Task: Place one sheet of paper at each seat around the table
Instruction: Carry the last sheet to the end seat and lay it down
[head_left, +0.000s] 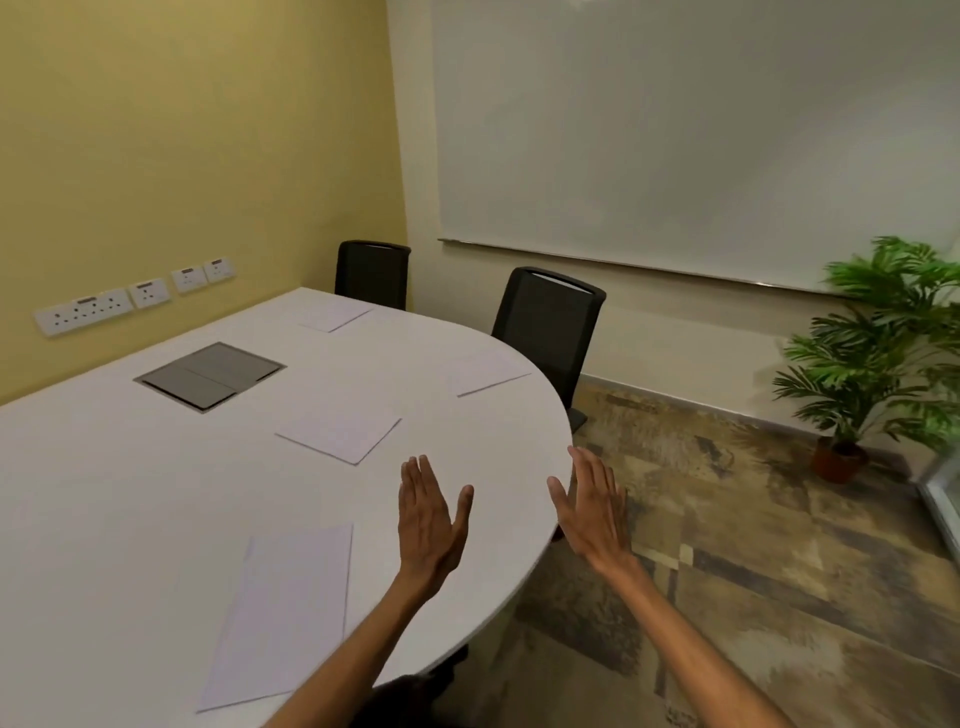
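Observation:
Several white sheets lie on the white table (130, 493). One sheet (335, 315) sits in front of the far chair (371, 273). A second sheet (485, 374) lies before the nearer black chair (548, 317). A third sheet (340, 434) rests further in on the table. The nearest sheet (283, 613) lies by the front edge. My left hand (428, 519) hovers flat and empty over the table. Past the rounded table edge my right hand (592, 506) is held out, fingers spread, holding nothing.
A grey cable hatch (210, 375) is set into the tabletop. Wall sockets (130, 296) line the yellow wall. A whiteboard (701, 135) hangs on the far wall. A potted plant (872, 364) stands on the patterned floor at the right.

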